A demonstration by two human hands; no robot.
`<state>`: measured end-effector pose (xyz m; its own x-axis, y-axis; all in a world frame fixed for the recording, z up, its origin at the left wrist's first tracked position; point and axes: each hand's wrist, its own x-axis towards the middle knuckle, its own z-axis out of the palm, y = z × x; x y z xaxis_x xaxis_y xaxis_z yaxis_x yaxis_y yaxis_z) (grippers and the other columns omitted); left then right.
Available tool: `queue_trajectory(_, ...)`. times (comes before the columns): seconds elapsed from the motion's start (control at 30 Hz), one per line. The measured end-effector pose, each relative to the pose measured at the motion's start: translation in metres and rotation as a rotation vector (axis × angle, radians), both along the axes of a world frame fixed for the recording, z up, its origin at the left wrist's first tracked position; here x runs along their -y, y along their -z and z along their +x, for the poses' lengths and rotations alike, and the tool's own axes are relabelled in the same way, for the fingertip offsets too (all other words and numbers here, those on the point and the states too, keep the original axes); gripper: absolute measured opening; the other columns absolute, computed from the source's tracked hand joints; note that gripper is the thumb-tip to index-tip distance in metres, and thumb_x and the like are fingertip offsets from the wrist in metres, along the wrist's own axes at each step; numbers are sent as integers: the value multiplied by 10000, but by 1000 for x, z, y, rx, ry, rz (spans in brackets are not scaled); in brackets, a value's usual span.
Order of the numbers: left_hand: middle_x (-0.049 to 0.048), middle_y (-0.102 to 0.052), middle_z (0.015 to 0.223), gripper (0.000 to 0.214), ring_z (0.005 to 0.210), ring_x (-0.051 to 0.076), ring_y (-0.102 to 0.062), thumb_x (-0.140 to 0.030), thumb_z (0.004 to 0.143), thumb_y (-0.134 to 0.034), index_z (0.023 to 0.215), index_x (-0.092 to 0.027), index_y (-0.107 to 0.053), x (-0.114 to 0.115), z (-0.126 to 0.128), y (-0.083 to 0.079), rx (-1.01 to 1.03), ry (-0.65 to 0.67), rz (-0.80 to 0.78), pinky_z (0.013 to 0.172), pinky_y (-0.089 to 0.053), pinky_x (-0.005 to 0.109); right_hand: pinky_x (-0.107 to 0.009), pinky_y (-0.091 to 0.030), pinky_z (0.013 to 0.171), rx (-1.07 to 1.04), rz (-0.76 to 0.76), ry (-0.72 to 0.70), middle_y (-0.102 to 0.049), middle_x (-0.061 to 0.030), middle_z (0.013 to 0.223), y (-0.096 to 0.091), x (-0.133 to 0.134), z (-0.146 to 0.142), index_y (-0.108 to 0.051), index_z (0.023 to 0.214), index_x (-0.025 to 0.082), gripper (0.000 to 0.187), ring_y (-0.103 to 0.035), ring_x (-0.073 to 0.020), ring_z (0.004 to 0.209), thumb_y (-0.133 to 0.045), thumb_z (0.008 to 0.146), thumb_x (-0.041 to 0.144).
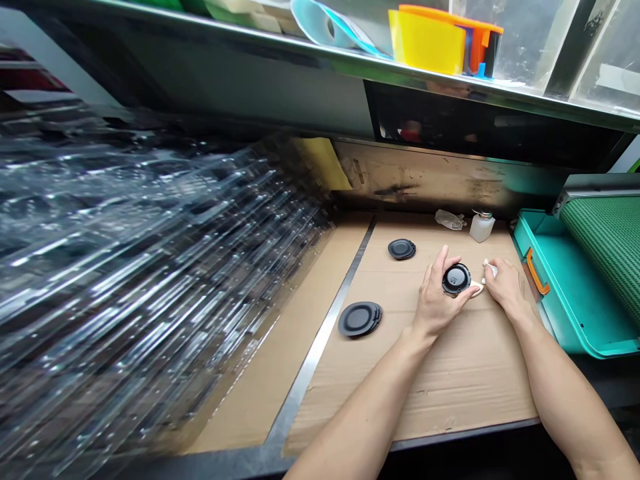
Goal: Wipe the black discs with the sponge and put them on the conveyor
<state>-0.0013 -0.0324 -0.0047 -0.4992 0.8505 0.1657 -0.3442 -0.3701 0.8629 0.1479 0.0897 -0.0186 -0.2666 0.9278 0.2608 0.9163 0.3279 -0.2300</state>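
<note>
My left hand (437,297) is closed around a small round black speaker part (456,278), held up just above the cardboard sheet (450,373). Right beside it, my right hand (505,288) pinches a small white piece (491,268) close to the part's right edge. What that white piece is I cannot make out. Two more black round parts lie on the cardboard: a small stack of discs (360,319) to the left of my left hand, and a single disc (401,249) further back.
A tall blurred stack of clear plastic trays (125,287) fills the left half. A small white bottle (482,226) and a crumpled wrapper (449,219) sit at the back. A teal bin (550,280) and green conveyor belt (607,247) stand on the right. A shelf (350,63) overhangs.
</note>
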Motion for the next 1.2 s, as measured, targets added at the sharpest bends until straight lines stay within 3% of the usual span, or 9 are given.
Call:
queue_trajectory(0.3,104,-695,1264,768,1422,285,-462,-4,616,-859,1309,-245,-631,3,3,-4,53,1,27,1193,-357,371,-305,-394,755,56,-2,-3,-697,-104,1096,-2,3,-2,-689,1098,205,269,-636,-234,986,-472,994,324)
queue_trajectory(0.43,91,-691,1281,813,1351,257,-535,-71,640,-885,1376,-251,-591,-3,2,3,9,-26,36,1173,-364,324,-311,-389,746,59,7,-9,-699,-104,1094,-2,2,-1,-687,1093,206,266,-638,-237,976,-474,998,334)
queue_trajectory(0.67,79,-707,1229,805,1172,194,-655,-157,710,-873,1429,-265,-526,-20,-10,15,195,-92,-68,1055,-456,280,-308,-394,761,27,-6,-38,-700,-101,1081,-2,2,-3,-684,1095,203,272,-636,-232,984,-460,1010,331)
queue_trajectory(0.77,161,-729,1136,484,987,229,-721,-423,931,-663,1320,-146,-582,-23,-18,13,401,101,-174,863,-561,316,-313,-400,769,18,-16,-36,-700,-96,1081,0,1,-2,-694,1103,214,264,-627,-236,991,-479,988,314)
queue_trajectory(0.83,221,-725,1126,498,904,249,-736,-517,1015,-452,1229,-97,-613,-23,-24,10,546,284,-230,737,-575,318,-323,-405,794,16,-12,-38,-698,-103,1070,-1,1,-2,-704,1102,214,269,-609,-248,1013,-483,982,311)
queue_trajectory(0.9,235,-720,1144,515,861,240,-737,-513,1040,-355,1188,-101,-625,-22,-29,8,626,364,-245,664,-560,295,-348,-406,851,14,46,-59,-685,-122,1102,-2,3,-3,-709,1116,204,289,-573,-274,1059,-495,985,348)
queue_trajectory(1.03,212,-735,1071,515,762,211,-716,-496,1050,-303,1119,-112,-639,-22,-34,7,676,334,-238,587,-515,270,-414,-381,979,7,168,-326,-612,-125,1314,-10,20,-9,-638,1311,230,441,-489,-303,1171,-560,967,494)
queue_trajectory(1.13,205,-736,1013,540,750,211,-705,-505,1048,-293,1056,-102,-652,-23,-36,9,707,296,-219,592,-510,276,-437,-377,997,89,69,-592,-630,-90,1289,-13,34,-17,-633,1319,297,422,-503,-291,1150,-608,945,491)
queue_trajectory(1.2,193,-734,991,539,747,208,-700,-505,1047,-294,1022,-105,-654,-24,-38,9,725,265,-200,604,-518,284,-437,-385,998,103,22,-635,-658,-77,1200,-12,38,-21,-665,1268,299,335,-532,-272,1088,-591,964,417)
